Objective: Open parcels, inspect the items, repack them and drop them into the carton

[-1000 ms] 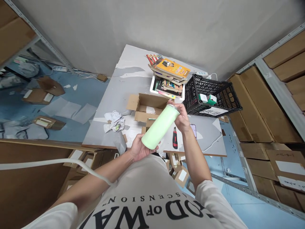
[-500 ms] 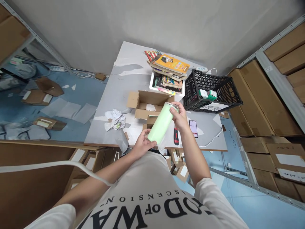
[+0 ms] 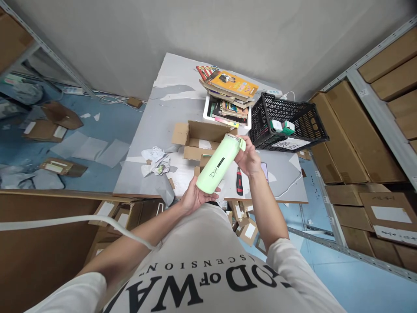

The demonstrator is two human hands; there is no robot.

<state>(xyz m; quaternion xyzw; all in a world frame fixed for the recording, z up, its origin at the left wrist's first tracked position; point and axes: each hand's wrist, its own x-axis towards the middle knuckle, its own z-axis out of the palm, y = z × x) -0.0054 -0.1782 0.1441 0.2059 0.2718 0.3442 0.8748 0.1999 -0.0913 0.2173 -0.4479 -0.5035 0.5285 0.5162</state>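
A light green bottle (image 3: 217, 164) with dark lettering lies tilted between my two hands, above the table's front edge. Its base rests on the palm and fingers of my left hand (image 3: 196, 196). At the upper end, my right hand (image 3: 249, 157) holds it by the lid, where a green loop sticks out; part of the grip is hidden behind the lid. Behind the bottle stands an opened cardboard box (image 3: 195, 152) with its flaps apart. A red and black utility knife (image 3: 239, 181) lies on the table beside my right wrist.
Crumpled paper (image 3: 155, 161) lies left on the table (image 3: 140, 174). Behind the box is a white bin (image 3: 206, 114) heaped with books (image 3: 234, 84). A black crate (image 3: 289, 121) holding small boxes stands right. A phone (image 3: 264, 170) is partly behind my right forearm.
The bottle has turned about its length, so its lettering and lid loop now show. My left fingers have opened out under the base, and my right thumb has come off the front.
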